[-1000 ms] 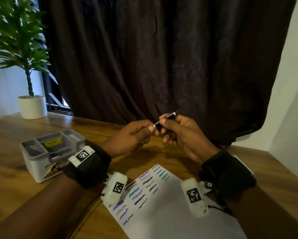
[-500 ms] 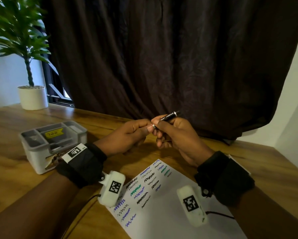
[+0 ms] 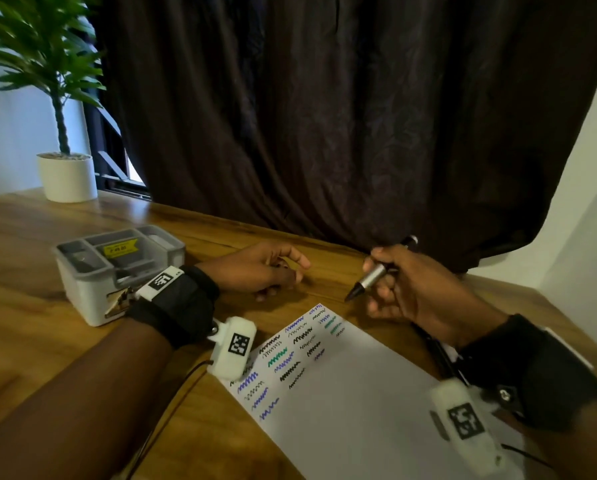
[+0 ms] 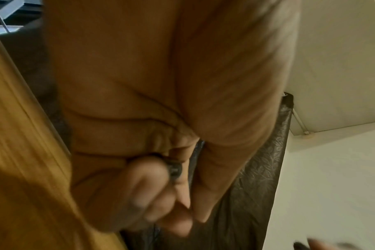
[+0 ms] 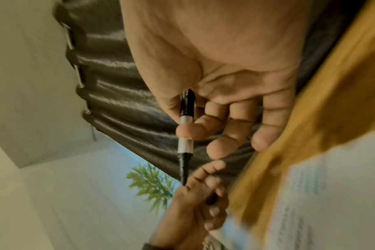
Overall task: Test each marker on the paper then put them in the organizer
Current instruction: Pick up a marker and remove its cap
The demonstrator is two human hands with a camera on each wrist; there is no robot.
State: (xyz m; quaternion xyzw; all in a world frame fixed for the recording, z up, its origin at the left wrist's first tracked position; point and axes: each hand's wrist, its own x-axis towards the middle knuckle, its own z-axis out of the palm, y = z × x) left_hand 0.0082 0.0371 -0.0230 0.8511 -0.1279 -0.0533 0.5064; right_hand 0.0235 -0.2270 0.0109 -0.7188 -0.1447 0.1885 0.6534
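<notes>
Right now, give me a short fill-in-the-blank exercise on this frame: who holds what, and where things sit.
1. The uncapped marker is held in the person's ____ hand.
2. The marker's tip points down toward the sheet of ____ covered in test squiggles.
3. The grey organizer sits on the table beside the ____ wrist.
4. The small dark cap is pinched in the ____ hand.

Missing words: right; paper; left; left

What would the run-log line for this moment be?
step: marker uncapped, pre-test | right hand: grips marker, tip above paper | left hand: holds cap | organizer: left of paper
</notes>
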